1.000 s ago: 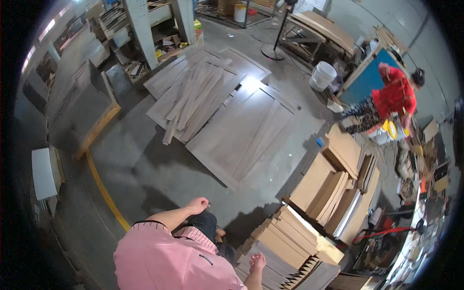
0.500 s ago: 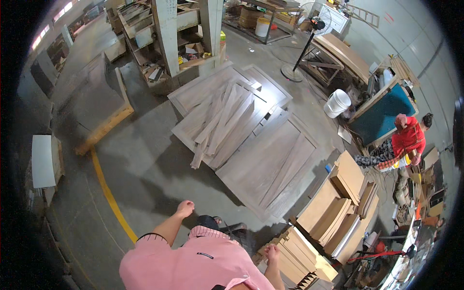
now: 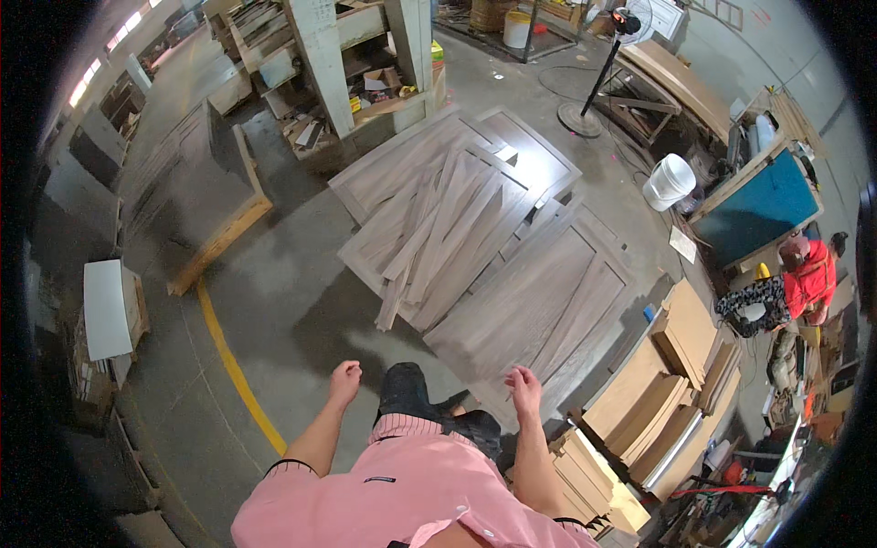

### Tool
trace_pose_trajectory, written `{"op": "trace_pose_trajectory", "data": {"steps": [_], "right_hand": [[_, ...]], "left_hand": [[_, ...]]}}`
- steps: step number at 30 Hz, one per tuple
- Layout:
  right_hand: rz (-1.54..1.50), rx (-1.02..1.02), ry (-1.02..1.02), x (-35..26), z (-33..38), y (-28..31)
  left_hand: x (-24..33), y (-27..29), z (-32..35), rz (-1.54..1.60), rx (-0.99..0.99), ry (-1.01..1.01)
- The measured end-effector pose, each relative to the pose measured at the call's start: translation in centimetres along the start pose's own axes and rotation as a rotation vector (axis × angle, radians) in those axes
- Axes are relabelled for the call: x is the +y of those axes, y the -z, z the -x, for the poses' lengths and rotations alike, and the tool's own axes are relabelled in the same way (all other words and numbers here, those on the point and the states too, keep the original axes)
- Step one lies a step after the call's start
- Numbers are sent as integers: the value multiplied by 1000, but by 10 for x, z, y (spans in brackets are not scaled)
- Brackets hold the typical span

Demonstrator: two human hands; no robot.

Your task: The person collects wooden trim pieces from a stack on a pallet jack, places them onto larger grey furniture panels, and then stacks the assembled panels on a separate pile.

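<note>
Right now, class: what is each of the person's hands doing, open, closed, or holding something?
Left hand: loosely curled, holding nothing, over the concrete floor.
Right hand: open, empty, above the grey wood panels.

The door panels [image 3: 512, 274] on the floor are grey-brown with a fine wood grain, and the loose planks [image 3: 429, 247] on them have the same tone. The floor [image 3: 301, 301] is grey concrete with one yellow line [image 3: 239, 374]. The stacked boards [image 3: 658, 393] are light tan. The bucket [image 3: 670, 181] is white, the board [image 3: 756, 215] beside it is teal, the shirt [image 3: 402, 498] is pink
</note>
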State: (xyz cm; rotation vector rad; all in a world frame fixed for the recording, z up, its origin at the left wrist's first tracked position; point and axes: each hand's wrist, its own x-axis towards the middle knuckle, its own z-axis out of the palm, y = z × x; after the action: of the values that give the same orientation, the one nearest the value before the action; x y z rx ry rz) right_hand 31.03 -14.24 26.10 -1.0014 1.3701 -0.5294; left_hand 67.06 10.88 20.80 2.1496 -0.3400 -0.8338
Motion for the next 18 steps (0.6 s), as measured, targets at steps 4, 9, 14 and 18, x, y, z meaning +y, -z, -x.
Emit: {"op": "trace_pose_trajectory", "data": {"steps": [4, 9, 14, 18], "right_hand": [[-31, -36, 13, -21, -25, -38], [-13, 36, -56, -27, -45, -92], [-79, 82, -125, -37, -54, -163], [24, 89, -105, -58, -76, -212]], "left_hand": [[100, -29, -59, -133, 8, -349], [209, -97, -154, -434, -206, -414], [250, -153, -207, -798, -118, -521], [245, -161, -232, -942, 29, -557]]}}
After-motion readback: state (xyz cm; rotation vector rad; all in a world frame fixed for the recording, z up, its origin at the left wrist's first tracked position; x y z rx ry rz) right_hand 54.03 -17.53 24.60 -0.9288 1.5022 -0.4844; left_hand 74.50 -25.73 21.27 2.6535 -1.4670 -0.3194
